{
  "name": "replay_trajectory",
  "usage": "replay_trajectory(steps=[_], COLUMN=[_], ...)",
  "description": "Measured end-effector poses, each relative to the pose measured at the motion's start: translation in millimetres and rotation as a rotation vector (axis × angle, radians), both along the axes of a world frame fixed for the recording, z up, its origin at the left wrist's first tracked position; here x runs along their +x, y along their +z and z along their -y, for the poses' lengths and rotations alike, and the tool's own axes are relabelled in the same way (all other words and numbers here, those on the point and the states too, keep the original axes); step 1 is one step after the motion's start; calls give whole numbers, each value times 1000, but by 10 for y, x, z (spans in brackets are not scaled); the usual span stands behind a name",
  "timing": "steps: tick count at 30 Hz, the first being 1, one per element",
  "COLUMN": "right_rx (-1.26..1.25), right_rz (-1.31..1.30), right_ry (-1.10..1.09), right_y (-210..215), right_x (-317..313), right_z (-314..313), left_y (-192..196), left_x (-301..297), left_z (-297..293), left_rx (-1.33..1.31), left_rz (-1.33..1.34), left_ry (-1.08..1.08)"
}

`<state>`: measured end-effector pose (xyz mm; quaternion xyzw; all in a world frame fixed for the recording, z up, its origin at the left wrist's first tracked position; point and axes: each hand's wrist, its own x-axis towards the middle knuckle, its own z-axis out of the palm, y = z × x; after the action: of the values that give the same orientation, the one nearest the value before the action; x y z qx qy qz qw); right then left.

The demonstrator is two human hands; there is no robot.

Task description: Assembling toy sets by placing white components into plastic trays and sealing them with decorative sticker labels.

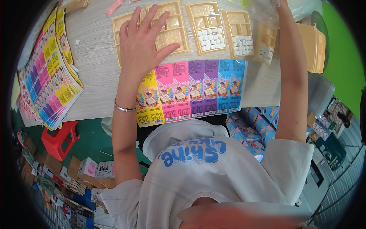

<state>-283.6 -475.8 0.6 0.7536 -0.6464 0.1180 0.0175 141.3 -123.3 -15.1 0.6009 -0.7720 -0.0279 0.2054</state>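
My left hand (pixel 142 44) lies spread over two beige compartment trays, its fingers stretched out. Of these, the right tray (pixel 173 21) shows bare compartments, and the left tray (pixel 116 32) is partly hidden under the hand. To their right stand three more trays: the first (pixel 198 22), the second (pixel 231 28) and the third (pixel 269 35). Small white pillow-shaped pieces (pixel 211 39) fill their near compartments. My right hand (pixel 281 3) reaches the top edge beside a clear plastic bag (pixel 263 13); its fingers are mostly out of sight.
Before me at the table edge lies a sheet of coloured printed labels (pixel 194 91). A pile of similar sheets (pixel 47 76) sits on the left. More beige trays (pixel 312 47) are stacked at right. A red stool (pixel 61 139) and blue boxes (pixel 249 131) are below table level.
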Motion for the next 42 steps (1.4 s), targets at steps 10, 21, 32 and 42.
replay_trajectory(steps=[10, 21, 32, 42], right_rx=[-304, 756, 506, 364], right_rz=[961, 2476, 2520, 1883], right_ry=[-451, 171, 613, 366], right_y=[435, -196, -489, -414], right_x=[70, 2248, 2671, 2606], right_z=[-549, -2906, -2952, -3069], left_y=[41, 203, 160, -526], left_x=[145, 546, 184, 215], left_z=[-83, -315, -188, -109], left_rx=[23, 42, 243, -417], left_rz=[-124, -2, -30, -309], left_ry=[-37, 59, 40, -80])
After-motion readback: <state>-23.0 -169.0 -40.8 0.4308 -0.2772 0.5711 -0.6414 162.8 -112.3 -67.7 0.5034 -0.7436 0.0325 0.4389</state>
